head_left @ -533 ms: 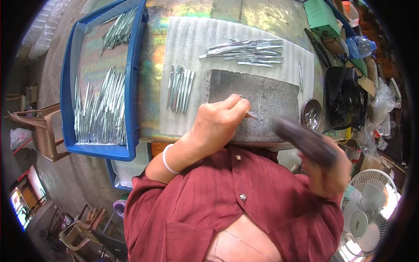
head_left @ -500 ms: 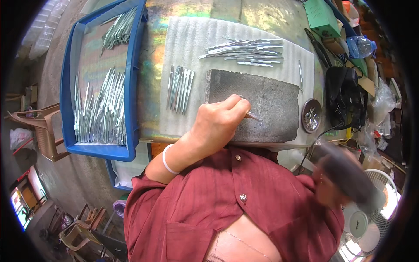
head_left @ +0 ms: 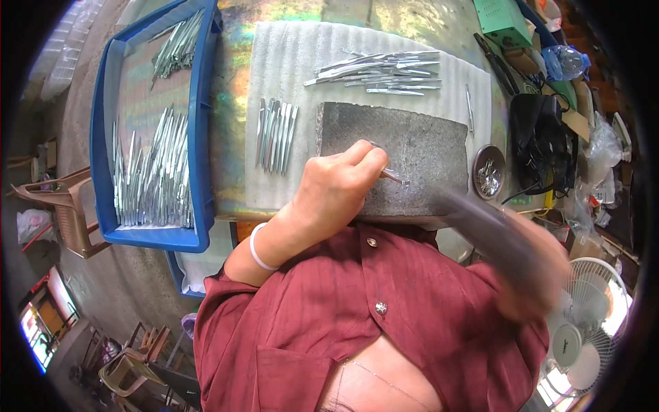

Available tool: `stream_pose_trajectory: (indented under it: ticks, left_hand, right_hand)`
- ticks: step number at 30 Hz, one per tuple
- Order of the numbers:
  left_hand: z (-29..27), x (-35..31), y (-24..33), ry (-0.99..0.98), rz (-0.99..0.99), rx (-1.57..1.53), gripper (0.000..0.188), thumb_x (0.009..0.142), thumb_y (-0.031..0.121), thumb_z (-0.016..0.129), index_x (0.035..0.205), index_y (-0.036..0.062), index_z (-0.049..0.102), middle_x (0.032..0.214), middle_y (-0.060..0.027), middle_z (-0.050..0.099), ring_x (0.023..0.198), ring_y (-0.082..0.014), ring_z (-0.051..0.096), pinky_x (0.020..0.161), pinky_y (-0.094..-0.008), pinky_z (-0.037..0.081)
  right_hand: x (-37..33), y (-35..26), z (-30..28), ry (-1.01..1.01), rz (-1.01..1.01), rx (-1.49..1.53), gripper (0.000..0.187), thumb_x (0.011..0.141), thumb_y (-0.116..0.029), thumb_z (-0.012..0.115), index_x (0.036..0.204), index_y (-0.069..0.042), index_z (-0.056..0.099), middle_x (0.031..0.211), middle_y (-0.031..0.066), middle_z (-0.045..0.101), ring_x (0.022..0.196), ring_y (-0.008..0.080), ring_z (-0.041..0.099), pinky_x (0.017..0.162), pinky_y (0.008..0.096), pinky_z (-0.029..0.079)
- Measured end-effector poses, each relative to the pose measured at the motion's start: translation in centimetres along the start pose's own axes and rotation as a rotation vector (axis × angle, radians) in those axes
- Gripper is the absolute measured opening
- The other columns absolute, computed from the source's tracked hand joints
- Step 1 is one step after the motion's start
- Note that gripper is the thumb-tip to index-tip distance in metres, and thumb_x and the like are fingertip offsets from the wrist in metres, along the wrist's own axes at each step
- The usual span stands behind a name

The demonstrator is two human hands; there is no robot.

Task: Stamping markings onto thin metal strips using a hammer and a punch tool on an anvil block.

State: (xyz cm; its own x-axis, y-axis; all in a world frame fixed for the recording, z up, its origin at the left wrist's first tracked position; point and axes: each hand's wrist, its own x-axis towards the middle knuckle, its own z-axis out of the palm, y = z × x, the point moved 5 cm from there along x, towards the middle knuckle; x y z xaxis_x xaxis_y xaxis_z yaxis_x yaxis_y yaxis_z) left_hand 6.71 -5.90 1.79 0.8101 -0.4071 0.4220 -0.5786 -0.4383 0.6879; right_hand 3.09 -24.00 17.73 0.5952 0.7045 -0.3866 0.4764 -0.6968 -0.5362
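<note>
The left hand (head_left: 336,189) pinches a thin metal piece (head_left: 395,178) flat on the stone block (head_left: 412,147). The right hand (head_left: 532,275), blurred, grips a dark tool (head_left: 480,226); strikes should land clear of the fingertips.

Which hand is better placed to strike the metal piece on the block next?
Right. The right hand grips the blurred hammer beside the block, while the left hand pins the metal piece on it.

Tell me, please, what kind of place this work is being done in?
Probably a small metalworking workshop. A blue plastic tray holds many thin silver metal pieces, the left hand presses one such piece onto a grey stone block, and the blurred right hand swings a dark tool.
</note>
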Motion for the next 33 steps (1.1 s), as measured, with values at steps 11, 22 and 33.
stream_pose_trajectory:
  ticks: [11, 22, 33]
  left_hand:
    - [-2.2, -0.9, -1.5, 0.100, -0.664, -1.263, 0.013, 0.094, 0.014, 0.055, 0.094, 0.0006, 0.057, 0.088, -0.0108, 0.065, 0.065, -0.0148, 0.066, 0.059, -0.0231, 0.054]
    - [-1.6, -1.1, -1.7, 0.129, -0.703, -1.553, 0.017, 0.094, 0.018, 0.056, 0.098, 0.0019, 0.057, 0.086, -0.0118, 0.065, 0.059, -0.0119, 0.063, 0.053, -0.0209, 0.053]
    - [-1.6, -0.4, -0.8, -0.019, -0.826, -1.243, 0.029, 0.089, 0.014, 0.063, 0.113, 0.0041, 0.049, 0.074, -0.0093, 0.064, 0.052, -0.0096, 0.059, 0.048, -0.0189, 0.045]
  right_hand:
    - [4.6, 7.3, 6.3, 0.732, 0.174, 0.079, 0.042, 0.081, 0.004, 0.057, 0.123, 0.001, 0.051, 0.101, 0.0182, 0.063, 0.086, 0.0294, 0.065, 0.077, 0.0319, 0.050]
    - [6.2, 11.8, 7.7, 0.700, 0.238, -0.039, 0.032, 0.084, -0.009, 0.059, 0.115, -0.002, 0.054, 0.096, 0.0175, 0.056, 0.083, 0.0328, 0.058, 0.071, 0.0385, 0.047]
    - [7.3, 28.6, 4.7, 0.625, 0.684, -0.150, 0.040, 0.078, -0.015, 0.058, 0.115, -0.001, 0.051, 0.084, 0.0206, 0.063, 0.083, 0.0365, 0.063, 0.076, 0.0415, 0.047]
